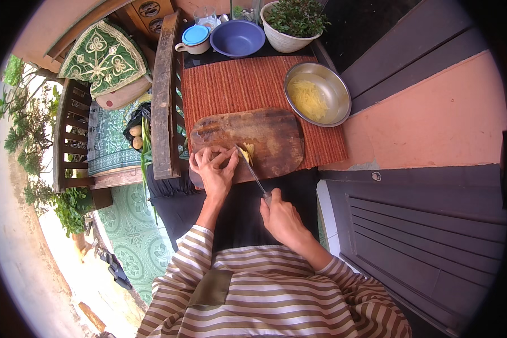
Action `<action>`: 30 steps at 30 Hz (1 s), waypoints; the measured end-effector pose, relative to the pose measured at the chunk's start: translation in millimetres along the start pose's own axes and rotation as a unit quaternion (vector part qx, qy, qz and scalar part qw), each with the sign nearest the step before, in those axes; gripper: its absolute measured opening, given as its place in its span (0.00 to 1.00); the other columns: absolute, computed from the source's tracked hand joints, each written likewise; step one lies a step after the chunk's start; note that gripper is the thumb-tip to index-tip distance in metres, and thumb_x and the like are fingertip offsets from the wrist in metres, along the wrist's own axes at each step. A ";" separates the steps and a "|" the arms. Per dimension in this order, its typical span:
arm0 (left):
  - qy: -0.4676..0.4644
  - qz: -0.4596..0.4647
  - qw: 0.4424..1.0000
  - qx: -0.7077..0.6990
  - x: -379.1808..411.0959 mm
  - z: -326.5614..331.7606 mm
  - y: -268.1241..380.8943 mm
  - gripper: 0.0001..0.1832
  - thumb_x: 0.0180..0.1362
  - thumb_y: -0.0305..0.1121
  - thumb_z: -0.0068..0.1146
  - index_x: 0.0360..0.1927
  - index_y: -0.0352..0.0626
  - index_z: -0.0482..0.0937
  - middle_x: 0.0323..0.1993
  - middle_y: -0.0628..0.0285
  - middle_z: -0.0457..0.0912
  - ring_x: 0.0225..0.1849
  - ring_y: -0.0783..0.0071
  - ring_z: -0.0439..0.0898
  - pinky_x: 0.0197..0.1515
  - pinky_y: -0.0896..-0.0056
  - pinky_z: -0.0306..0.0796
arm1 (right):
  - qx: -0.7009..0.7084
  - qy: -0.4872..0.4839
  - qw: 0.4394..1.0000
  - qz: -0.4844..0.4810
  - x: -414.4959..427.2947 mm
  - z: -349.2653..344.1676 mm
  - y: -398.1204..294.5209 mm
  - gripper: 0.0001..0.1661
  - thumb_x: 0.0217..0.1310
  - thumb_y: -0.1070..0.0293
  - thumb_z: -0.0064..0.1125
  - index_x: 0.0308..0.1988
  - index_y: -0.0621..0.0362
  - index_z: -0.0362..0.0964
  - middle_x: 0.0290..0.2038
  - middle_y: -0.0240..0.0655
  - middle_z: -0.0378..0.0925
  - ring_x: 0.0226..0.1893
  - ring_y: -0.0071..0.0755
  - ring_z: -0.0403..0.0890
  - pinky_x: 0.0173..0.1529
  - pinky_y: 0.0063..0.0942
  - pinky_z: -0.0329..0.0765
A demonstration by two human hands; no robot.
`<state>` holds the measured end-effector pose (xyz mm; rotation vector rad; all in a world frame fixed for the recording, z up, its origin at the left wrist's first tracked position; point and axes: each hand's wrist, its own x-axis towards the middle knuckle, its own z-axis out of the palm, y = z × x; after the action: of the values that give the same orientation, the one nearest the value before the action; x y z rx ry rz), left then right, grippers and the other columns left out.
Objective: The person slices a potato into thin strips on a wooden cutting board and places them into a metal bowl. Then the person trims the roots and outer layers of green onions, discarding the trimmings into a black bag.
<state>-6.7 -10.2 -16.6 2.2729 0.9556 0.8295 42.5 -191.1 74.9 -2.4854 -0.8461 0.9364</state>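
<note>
A worn wooden cutting board [274, 135] lies in front of me on an orange-red woven mat [236, 84]. My right hand [283, 215] grips the handle of a kitchen knife [253, 174], its blade slanting up and left to the board. Pale yellow strips [249, 153], probably cut potato, lie against the blade's right side. Just left of the blade, my left hand [214, 167] bends its fingers with the tips together, close to the knife's point. Whatever those fingertips may be holding is hidden. At the upper right, a steel bowl [338, 99] contains thin yellow shreds [307, 99] in liquid.
Behind the mat stand a lidded mug [195, 40], a blue plastic bowl [237, 39] and a potted plant [293, 25]. A wooden bench armrest [165, 97] rises left of the board. Beyond it are potatoes [136, 136] in a black bag and long green leaves [146, 143].
</note>
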 end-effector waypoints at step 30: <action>0.003 0.005 1.000 -0.003 -1.2 -1.2 -1.9 0.09 0.53 0.41 0.71 0.37 0.56 0.92 0.35 0.74 0.81 0.50 0.74 0.75 0.68 0.57 0.47 | 0.048 0.014 0.998 -0.025 11.6 4.3 15.3 0.21 0.73 0.60 0.47 0.44 0.73 0.61 0.22 0.63 0.78 0.27 0.69 0.82 0.33 0.55 0.80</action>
<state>-9.0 -9.8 -17.4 2.2744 0.9434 0.8426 52.8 -194.9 58.5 -2.3787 -0.8309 0.9023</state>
